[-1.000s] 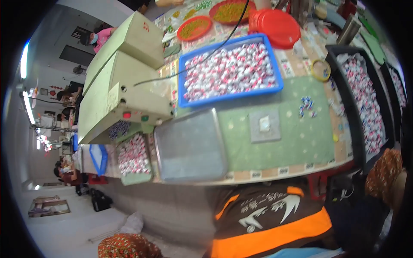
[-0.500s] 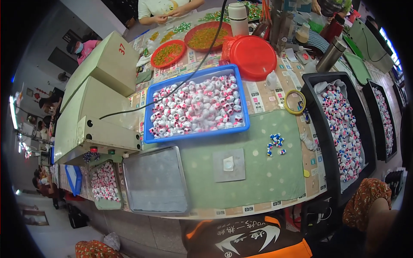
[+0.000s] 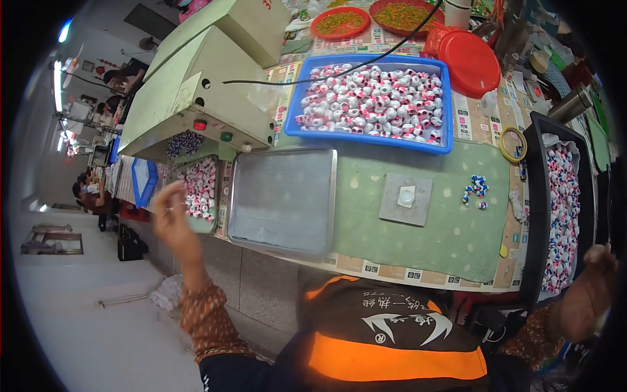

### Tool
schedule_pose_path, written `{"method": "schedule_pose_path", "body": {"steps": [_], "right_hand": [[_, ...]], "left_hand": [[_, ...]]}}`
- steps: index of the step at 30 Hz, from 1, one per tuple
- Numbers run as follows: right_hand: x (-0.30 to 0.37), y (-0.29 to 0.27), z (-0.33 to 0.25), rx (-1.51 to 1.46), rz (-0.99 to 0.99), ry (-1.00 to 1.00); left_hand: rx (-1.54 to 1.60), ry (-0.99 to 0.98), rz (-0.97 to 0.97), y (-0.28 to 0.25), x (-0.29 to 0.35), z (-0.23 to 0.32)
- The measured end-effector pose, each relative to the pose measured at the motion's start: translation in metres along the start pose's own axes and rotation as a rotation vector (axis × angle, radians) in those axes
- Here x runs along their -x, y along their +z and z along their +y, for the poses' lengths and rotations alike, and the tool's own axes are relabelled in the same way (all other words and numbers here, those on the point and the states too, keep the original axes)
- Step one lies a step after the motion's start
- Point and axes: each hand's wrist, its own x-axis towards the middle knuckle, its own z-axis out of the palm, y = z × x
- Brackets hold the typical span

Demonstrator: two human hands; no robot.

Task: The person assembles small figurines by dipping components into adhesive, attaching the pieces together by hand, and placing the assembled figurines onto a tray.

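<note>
From my remote view, left hand (image 3: 174, 221), blurred, appears just beside the pink-and-white pieces (image 3: 199, 181) in the green tray (image 3: 203, 226), left end of tabletop (image 3: 392, 272). Right hand (image 3: 586, 300): near black bin (image 3: 536, 215). Whether either grasps anything, I cannot tell.

red round trays (image 3: 336, 36): 2 | silver tray (image 3: 281, 199): 1 | grey square plate (image 3: 393, 212): 1 | yellow ring (image 3: 502, 144): 1

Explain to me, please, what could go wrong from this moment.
The left hand is close to the small tray of pink-and-white pieces near the edge of the table; a careless brush might spill some. The loose blue-and-white pieces lie uncontained on the green mat, so a passing sleeve could scatter them.
</note>
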Motion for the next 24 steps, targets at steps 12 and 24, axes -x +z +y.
{"method": "schedule_pose_path", "body": {"steps": [12, 24], "right_hand": [[0.024, 0.054, -0.02, -0.157, -0.041, 0.233], [0.024, 0.169, -0.078, -0.042, -0.25, 0.331]], "left_hand": [[-0.659, 0.016, -0.498, 0.016, 0.015, -0.199], [0.135, -0.251, -0.291, 0.01, 0.029, -0.225]]}}
